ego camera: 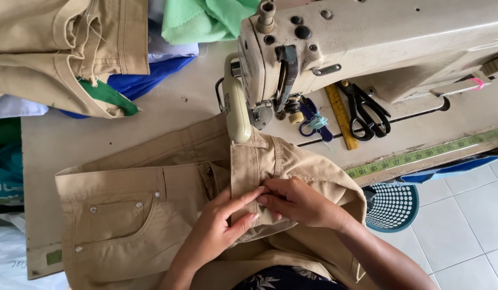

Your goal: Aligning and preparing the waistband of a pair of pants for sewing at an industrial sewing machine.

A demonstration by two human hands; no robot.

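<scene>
Head view: cluttered sewing table (98, 139), tiled floor (464, 225)

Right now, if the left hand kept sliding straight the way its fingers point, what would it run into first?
The left hand points up and to the right along the tan trousers. Its fingers already meet the right hand at the folded waistband, so that hand comes first; the sewing machine lies well beyond.

Beige sewing machine (378, 48) dominates: khaki trousers (152, 215) spread below it, black scissors (367, 113) and a yellow ruler (341, 115) beneath its arm, green cloth (206, 19) to its left, a teal perforated basket (391, 207) below right.
</scene>
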